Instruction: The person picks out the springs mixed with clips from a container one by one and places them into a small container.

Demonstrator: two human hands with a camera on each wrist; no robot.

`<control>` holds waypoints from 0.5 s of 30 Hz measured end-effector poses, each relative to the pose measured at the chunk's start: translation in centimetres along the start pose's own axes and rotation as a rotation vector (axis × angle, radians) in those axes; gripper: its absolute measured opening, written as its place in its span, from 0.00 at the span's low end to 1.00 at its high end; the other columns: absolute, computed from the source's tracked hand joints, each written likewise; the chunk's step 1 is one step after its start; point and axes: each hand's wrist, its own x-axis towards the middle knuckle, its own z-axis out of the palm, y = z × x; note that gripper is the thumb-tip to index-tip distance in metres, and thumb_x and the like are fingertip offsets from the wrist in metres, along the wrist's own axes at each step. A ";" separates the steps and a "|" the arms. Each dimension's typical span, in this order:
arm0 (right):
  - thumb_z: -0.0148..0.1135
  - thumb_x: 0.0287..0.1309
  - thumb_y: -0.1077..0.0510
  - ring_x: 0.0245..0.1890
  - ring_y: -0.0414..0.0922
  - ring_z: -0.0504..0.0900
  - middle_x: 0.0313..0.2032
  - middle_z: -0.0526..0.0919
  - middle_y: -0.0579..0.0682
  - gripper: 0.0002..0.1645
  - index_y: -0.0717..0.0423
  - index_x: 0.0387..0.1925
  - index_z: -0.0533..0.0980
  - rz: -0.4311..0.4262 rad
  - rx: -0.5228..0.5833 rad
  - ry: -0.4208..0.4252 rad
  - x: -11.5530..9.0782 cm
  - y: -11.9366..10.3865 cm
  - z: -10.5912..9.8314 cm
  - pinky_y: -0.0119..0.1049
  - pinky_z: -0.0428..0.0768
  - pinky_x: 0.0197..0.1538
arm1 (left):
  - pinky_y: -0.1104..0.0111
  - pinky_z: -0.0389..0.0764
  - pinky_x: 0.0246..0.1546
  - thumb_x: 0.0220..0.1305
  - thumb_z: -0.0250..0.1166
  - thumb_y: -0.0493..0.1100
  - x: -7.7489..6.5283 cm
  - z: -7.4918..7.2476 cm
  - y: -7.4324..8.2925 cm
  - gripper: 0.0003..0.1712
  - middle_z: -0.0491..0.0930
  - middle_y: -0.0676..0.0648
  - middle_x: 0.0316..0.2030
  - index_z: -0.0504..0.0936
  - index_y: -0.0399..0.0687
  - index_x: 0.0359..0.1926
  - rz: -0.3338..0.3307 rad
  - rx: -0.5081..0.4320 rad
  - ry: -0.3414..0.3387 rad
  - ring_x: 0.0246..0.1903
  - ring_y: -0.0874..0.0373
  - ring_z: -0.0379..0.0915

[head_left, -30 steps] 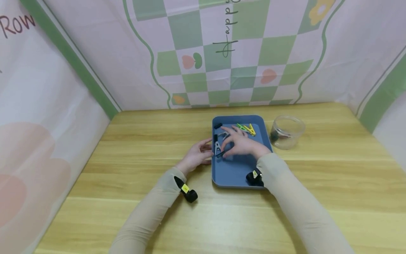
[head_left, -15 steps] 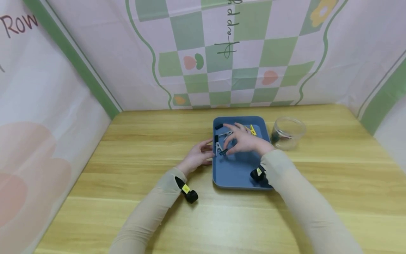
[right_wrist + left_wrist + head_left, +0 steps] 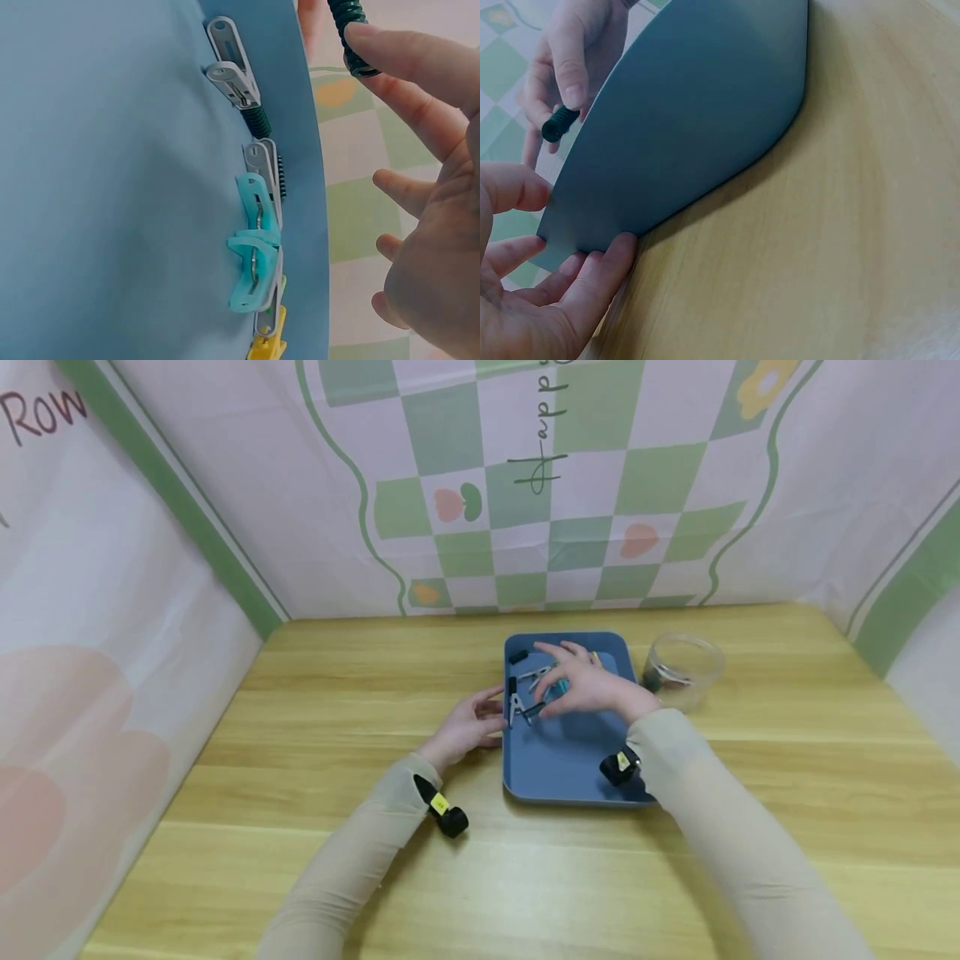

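Note:
My right hand [image 3: 588,687] pinches a dark green ribbed cylinder [image 3: 351,34] between thumb and finger, over the left part of the blue tray [image 3: 562,768]. The other fingers of that hand are spread. My left hand [image 3: 467,727] touches the tray's outer left wall, its fingertips at the rim and low on the wall in the left wrist view. Grey clothespins [image 3: 232,64] lie along one tray side, one with a dark ribbed piece at its jaws. A teal clothespin [image 3: 255,244] lies beside them, a yellow clothespin [image 3: 267,346] at their end.
A clear round jar [image 3: 684,670] with a dark item inside stands right of the tray. Another dark ribbed piece [image 3: 518,657] lies in the tray's far left corner. The wooden table [image 3: 375,668] meets a patterned cloth backdrop [image 3: 517,543].
My right hand has moved right and slightly away from me with the ribbed cylinder, off the tray's left side. The yellow clothespin is now mostly covered by it. My left hand stays put.

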 end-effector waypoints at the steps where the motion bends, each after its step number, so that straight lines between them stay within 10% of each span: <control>1: 0.70 0.49 0.54 0.71 0.66 0.31 0.74 0.44 0.56 0.04 0.43 0.31 0.84 -0.004 0.003 0.001 -0.1 0.0 -0.1 0.75 0.32 0.63 | 0.59 0.82 0.49 0.64 0.56 0.29 0.0 0.0 0.0 0.36 0.66 0.35 0.61 0.58 0.48 0.71 0.001 -0.002 0.000 0.58 0.44 0.69; 15: 0.69 0.51 0.52 0.71 0.66 0.31 0.74 0.44 0.54 0.05 0.45 0.33 0.84 -0.023 0.037 0.030 -1.2 -0.5 -1.4 0.75 0.35 0.63 | 0.59 0.83 0.48 0.63 0.56 0.28 -0.2 0.1 0.0 0.37 0.66 0.35 0.61 0.58 0.48 0.71 0.000 -0.005 0.002 0.58 0.44 0.70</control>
